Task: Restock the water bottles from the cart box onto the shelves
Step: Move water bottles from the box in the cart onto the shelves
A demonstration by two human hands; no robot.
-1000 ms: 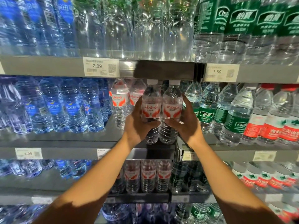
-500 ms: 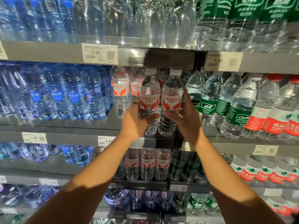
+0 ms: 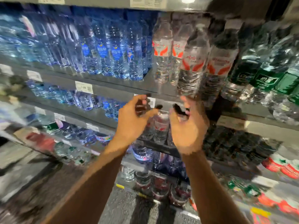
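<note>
— Fingers (image 3: 142, 101) on the left hand (image 3: 132, 125) are loosely curled, thumb reaching toward the middle, and they grasp nothing. Same on the right hand (image 3: 188, 128): fingers bent inward, palm facing its partner, nothing between them.

— So both hands are free?

— Both free, hanging in the air side by side, just below the lip of the middle shelf (image 3: 113, 83). Neither touches a bottle. The picture is smeared, so I cannot read the fingertips finely, but no bottle sits in either palm.

— And the water bottles?

— Two red-labelled bottles (image 3: 192, 67) stand at the front of the shelf, right above the right hand, upright and pressed shoulder to shoulder. Behind and to their left, two more bottles of the same brand (image 3: 162, 50) stand further back in the row.

— What flanks them?

— Blue-labelled bottles (image 3: 103, 50) fill the shelf to the left, green-labelled bottles (image 3: 265, 80) crowd the right. A price tag (image 3: 83, 86) is fixed to the shelf edge on the left. Below the hands, another shelf carries more red-labelled water (image 3: 160, 125), seen between the two wrists. Bare forearms run down to the bottom of the view, over a dark speckled floor (image 3: 127, 206).
</note>
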